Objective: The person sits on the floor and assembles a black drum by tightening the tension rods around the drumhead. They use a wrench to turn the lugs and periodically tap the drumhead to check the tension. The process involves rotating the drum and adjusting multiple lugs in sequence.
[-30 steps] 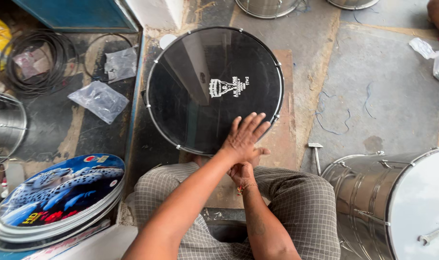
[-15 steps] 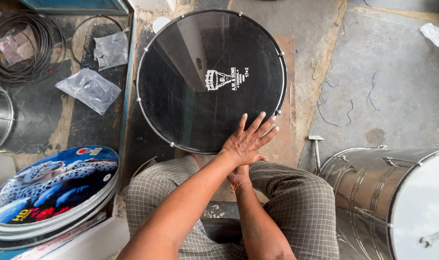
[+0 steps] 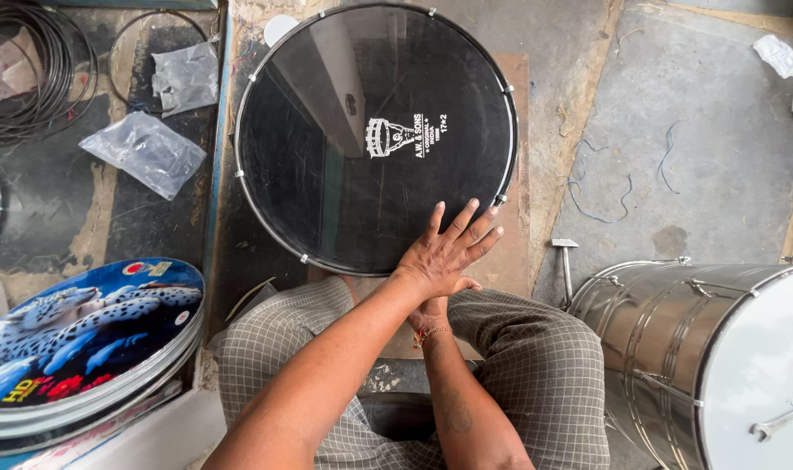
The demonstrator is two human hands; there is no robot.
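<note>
- Far left: a stack of printed drum heads (image 3: 79,344) with a blue leopard picture lies on the floor, well apart from both hands; above it lie two clear plastic bags (image 3: 144,150) and coils of black wire (image 3: 31,74).
- Centre: the black drum head (image 3: 375,139), a round dark skin in a metal hoop, lies flat on the floor in front of the seated person's knees. Compared with the views a second and half a second earlier it fills more of the picture and sits higher in it; the head camera has come closer, while the drum head itself seems unmoved.
- Centre right: the left hand (image 3: 444,252) lies flat, palm down, fingers spread wide, on the near right edge of the skin, the fingertips reaching toward the hoop. It closes on nothing. Its pose and place match the earlier views, so the pressing contact appears held rather than begun.
- Just below: the right hand (image 3: 430,313) sits under the left wrist, mostly hidden; whether it grips anything cannot be told.
- Right: a small hammer (image 3: 565,265) lies near, beside a steel drum shell (image 3: 675,339) with a white skin.
</note>
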